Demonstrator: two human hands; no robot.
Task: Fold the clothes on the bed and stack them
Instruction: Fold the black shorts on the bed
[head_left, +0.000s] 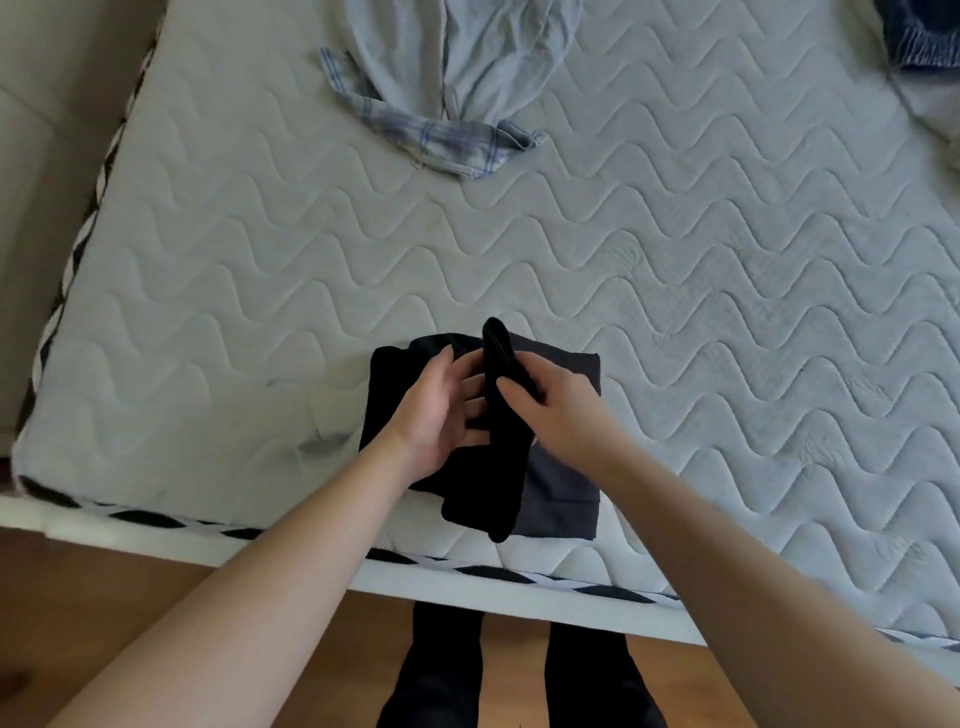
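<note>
Black sock (501, 415) held above folded dark clothes (563, 493) near bed edge.

Open mattress (675, 312) lies to both sides of my folded dark stack (563, 488); the pale blue pyjamas (467, 78) obstruct the far edge.

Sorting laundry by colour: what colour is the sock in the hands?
Black, seen in the head view: the sock held over the folded dark clothes.

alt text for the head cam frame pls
Both hands, left hand and right hand, hold a black sock over folded dark clothes near the mattress edge. An unfolded light blue garment lies farther back.
</note>
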